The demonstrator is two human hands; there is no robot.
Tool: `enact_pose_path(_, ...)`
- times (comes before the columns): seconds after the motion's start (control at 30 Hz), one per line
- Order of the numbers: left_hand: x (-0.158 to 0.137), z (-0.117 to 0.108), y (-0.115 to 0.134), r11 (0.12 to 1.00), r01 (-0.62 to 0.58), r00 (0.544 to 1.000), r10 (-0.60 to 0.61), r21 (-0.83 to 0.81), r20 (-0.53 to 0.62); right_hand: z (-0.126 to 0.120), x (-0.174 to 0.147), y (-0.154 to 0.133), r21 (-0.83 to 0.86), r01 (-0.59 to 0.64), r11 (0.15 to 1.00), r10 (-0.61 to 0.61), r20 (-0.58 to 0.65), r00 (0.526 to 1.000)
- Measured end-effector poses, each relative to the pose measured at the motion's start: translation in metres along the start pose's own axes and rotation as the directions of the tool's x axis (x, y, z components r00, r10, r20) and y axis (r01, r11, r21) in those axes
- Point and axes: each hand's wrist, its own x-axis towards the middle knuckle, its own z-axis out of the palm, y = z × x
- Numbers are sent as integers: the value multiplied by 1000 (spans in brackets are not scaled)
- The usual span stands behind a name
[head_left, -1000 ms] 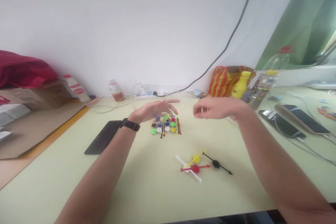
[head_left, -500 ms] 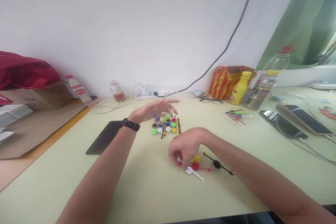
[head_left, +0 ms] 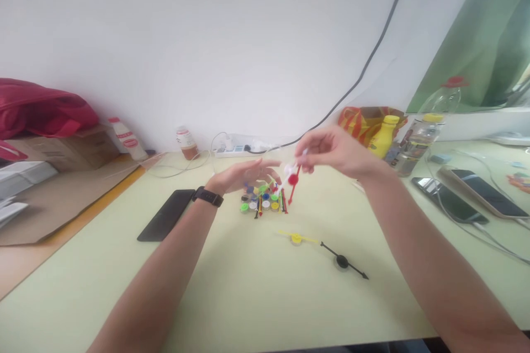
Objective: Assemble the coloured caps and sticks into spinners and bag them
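Observation:
Pinched in the fingers of my right hand [head_left: 333, 151], a red arrow spinner [head_left: 293, 180] and a white arrow spinner [head_left: 285, 177] hang above the table. The white one is partly blurred. My left hand [head_left: 240, 175] hovers over a cluster of round colored discs and arrow pieces [head_left: 265, 203], its fingers stretched out and holding nothing I can see; it hides the back of the cluster. Nearer to me lie a yellow arrow spinner [head_left: 296, 239] and a black arrow spinner [head_left: 342, 261], side by side on the table.
A dark flat tablet-like slab [head_left: 165, 215] lies beside my left forearm. Along the wall stand bottles [head_left: 187, 143], a power strip [head_left: 236, 149], a striped bag [head_left: 350, 120] and a yellow bottle [head_left: 383, 138]. Phones [head_left: 449, 198] with cables are at the right, a cardboard box [head_left: 83, 151] at the left.
My right hand has lifted the red and white spinners off the table and moved up and away from me, beside the cluster. The left hand has barely moved.

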Motion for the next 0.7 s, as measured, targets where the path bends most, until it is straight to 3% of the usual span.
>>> enact_pose_path(0.07,-1,3,1,1000,-2,1000,2,-6,-9,-18,-2,3,-17,84,996,-86,-288,954)
enact_pose_path(0.13,1,6,2,999,-26,1000,26,-32,-1,-32,-1,10,-62,156,986,-165,-522,837)
enact_pose_path(0.2,4,10,0,996,-56,998,57,-73,11,-39,1,17,-120,182,976,-216,-653,726)
enact_pose_path(0.27,8,14,-2,992,-68,997,72,-104,34,-37,6,24,-157,173,972,-233,-699,676)
enact_pose_path(0.33,12,18,-4,990,-66,995,74,-121,64,-28,10,27,-168,146,975,-222,-686,693)
enact_pose_path(0.47,16,26,-2,988,-58,995,69,-144,70,-5,15,26,-135,107,985,-166,-581,797)
enact_pose_path(0.63,18,29,0,974,-75,995,88,-213,51,2,14,20,-107,83,991,-129,-553,823)
enact_pose_path(0.7,19,30,0,973,-76,994,90,-220,55,3,13,18,-87,64,994,-100,-511,854)
